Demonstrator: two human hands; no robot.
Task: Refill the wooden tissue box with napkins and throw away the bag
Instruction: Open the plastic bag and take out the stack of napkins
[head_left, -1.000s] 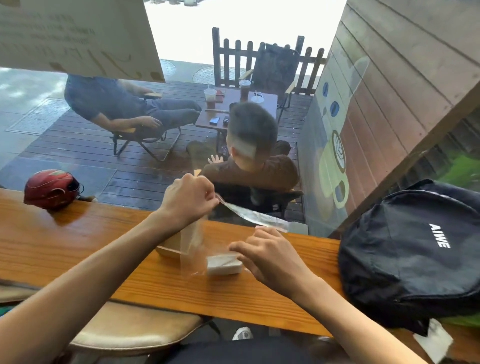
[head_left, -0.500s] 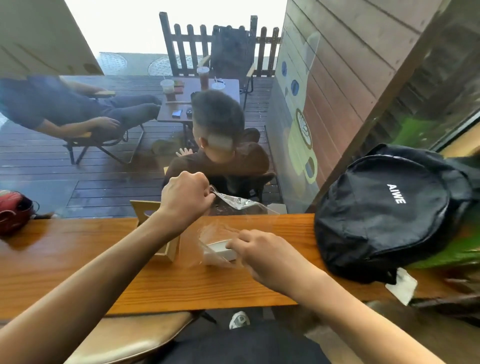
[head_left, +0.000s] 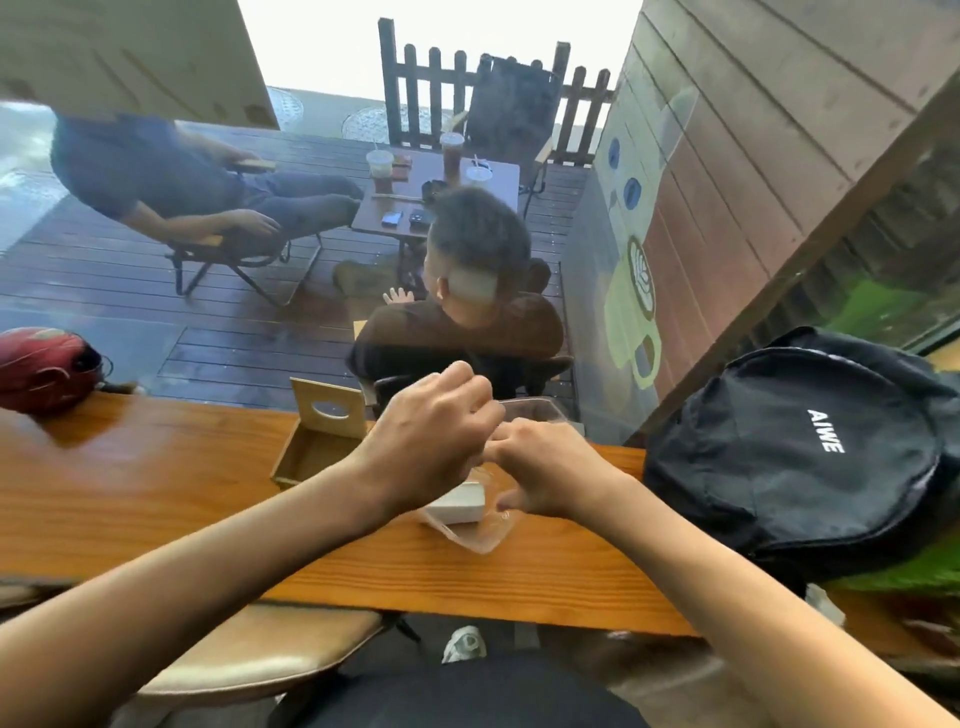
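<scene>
A person sits at a long wooden counter (head_left: 156, 499) that runs along a window. The left hand (head_left: 431, 441) is curled into a fist above the counter, its fingers pinching the top edge of a clear plastic bag (head_left: 483, 525). The right hand (head_left: 545, 473) is just right of it, almost touching; its fingers are bent into the bag's opening and appear to grip the plastic, though exactly how they close cannot be told. Inside the bag, low down and lying on the counter, is a white stack of napkins (head_left: 460, 501), partly hidden behind the left wrist.

Just left of the hands, slightly farther away, stands the wooden tissue box (head_left: 311, 452). Its lid (head_left: 330, 413), which has an oval slot, is tipped up at the far side, and the box interior is exposed with nothing visible in it.

At the right end of the counter a black backpack (head_left: 800, 447) with white lettering leans close to the right forearm. At the far left end lies a red helmet (head_left: 44, 366). Near the person, below the counter's edge, a tan stool seat (head_left: 260, 654) shows.

Through the glass, two people sit on a dark wooden deck around a small table (head_left: 493, 179) carrying drinks.
</scene>
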